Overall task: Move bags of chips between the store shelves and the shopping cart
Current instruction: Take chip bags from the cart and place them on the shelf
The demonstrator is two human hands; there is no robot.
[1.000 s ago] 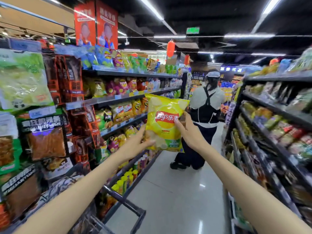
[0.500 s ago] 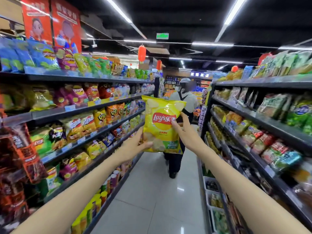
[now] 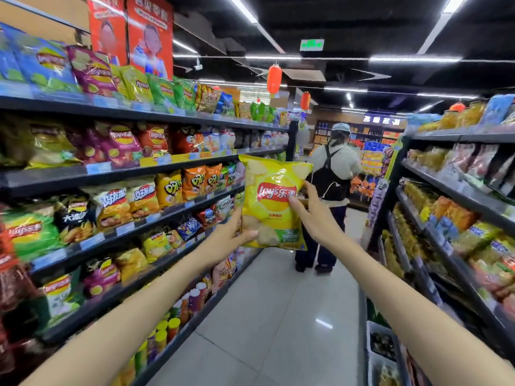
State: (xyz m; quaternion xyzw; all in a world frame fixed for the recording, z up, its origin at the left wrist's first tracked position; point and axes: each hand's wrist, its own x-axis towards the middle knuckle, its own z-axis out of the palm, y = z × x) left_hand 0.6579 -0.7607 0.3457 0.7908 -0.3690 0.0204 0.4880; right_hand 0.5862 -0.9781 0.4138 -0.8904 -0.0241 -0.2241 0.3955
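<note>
A yellow Lay's chip bag (image 3: 271, 201) hangs upright in front of me in the middle of the aisle, held out at arm's length. My left hand (image 3: 227, 240) grips its lower left corner, thumb across the front. My right hand (image 3: 312, 211) holds its right edge, thumb on the red logo. To the left, the store shelves (image 3: 117, 174) are packed with chip bags in yellow, orange, purple, green and blue. No shopping cart is in view.
A person in a cap and dark apron (image 3: 331, 174) stands in the aisle just behind the bag. More snack shelves (image 3: 451, 196) line the right side. Chip cans (image 3: 167, 327) stand on the lowest left shelf. The tiled floor (image 3: 273, 316) runs between the shelves.
The view has travelled forward along the left shelves; the cart, seen at the lower left a second ago, has left the frame. Both hands keep the same hold on the yellow bag.
</note>
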